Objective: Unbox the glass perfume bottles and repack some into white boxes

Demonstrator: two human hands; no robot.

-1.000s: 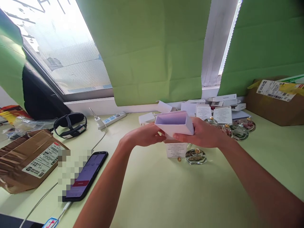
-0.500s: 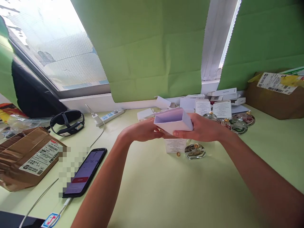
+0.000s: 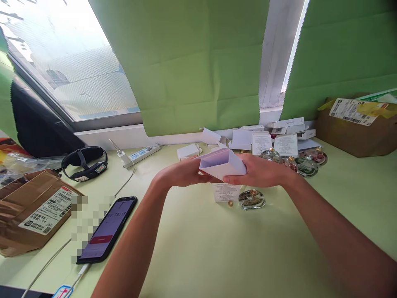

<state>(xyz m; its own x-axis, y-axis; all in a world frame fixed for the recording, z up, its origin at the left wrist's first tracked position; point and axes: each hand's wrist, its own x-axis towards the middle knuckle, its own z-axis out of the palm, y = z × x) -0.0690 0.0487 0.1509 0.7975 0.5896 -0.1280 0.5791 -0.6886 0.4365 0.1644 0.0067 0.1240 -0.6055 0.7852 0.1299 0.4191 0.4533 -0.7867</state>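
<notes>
- Both hands hold a small white carton [image 3: 221, 163] in the air above the middle of the pale green table [image 3: 217, 256], its open end turned up and toward the camera.
- The right hand [image 3: 259, 170] clasps the carton's right side, thumb along the lower front edge and fingers curled shut round the back.
- The left hand [image 3: 182, 173] meets the carton's left end with its fingers closed against it; how far they wrap behind cannot be told.
- Under the carton, a printed white box [image 3: 226, 193] stands on the table, and just beside it on the right lies a round glass bottle [image 3: 252, 199] with a gold cap.
- Toward the far edge, under the green blind [image 3: 192, 66], lie more flat white boxes [image 3: 263, 138] and several glass bottles [image 3: 305, 163].
- At the far right corner sits a brown cardboard box [image 3: 356, 132] with a shipping label.
- Near the left edge lie a dark phone [image 3: 107, 229] on a cable, a brown parcel [image 3: 31, 209], a black headband device [image 3: 84, 162] and a white power strip [image 3: 141, 154].
</notes>
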